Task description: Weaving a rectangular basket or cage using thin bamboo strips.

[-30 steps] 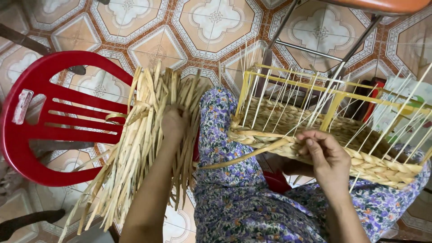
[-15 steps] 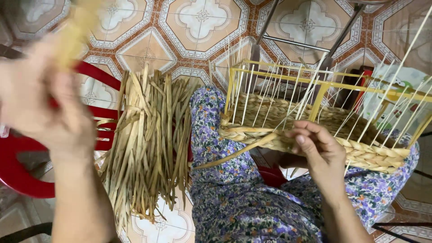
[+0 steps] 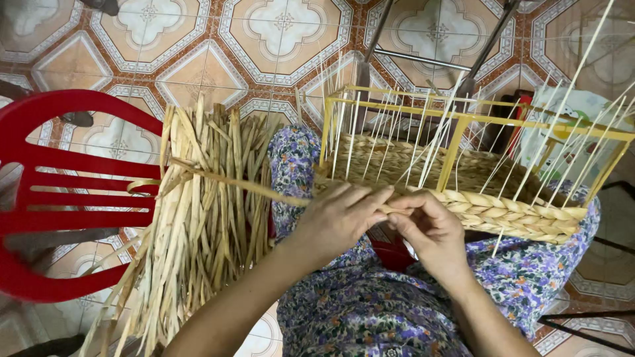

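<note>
Hands (image 3: pixel 390 221) pinching straw strand (image 3: pixel 245 184)

My left hand (image 3: pixel 340 221) comes in from the lower left, forearm bare and slanting up across my lap, wrist nearly straight. The back of it faces up, and its fingers (image 3: pixel 370 198) stretch out toward my right hand, lying close together and only slightly bent. My right hand (image 3: pixel 430 231) comes up from the lower right, wrist bent a little inward, back also up. Its fingers (image 3: pixel 410 208) curl down and in, the thumb tucked under them in a pinching grip. The two sets of fingertips meet, touching or all but touching, just above my lap. Both forearms form a narrow wedge pointing away from me.
</note>
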